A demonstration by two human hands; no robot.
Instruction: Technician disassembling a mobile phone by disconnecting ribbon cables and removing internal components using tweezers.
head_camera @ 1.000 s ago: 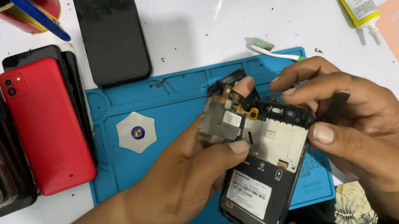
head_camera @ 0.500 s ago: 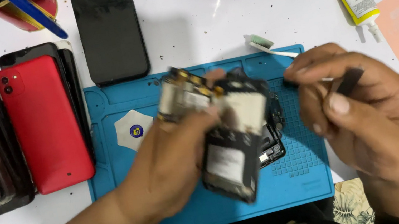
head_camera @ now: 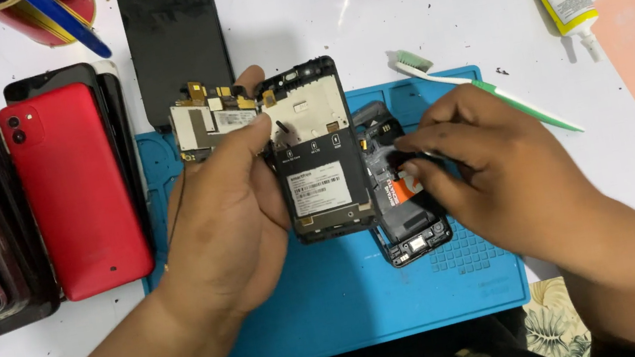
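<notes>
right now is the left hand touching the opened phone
Touching. The head view shows the left hand wrapped around the opened phone, its thumb pressed across the phone's top edge.

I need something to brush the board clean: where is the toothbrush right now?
In the head view, the toothbrush lies on the white table at the blue mat's upper right corner, just beyond the right hand, bristles toward the opened phone.

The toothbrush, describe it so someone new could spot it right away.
Start at the blue mat in the middle of the white table. At its upper right corner lies the toothbrush, slanted, the only long thin white and green thing there.
</notes>
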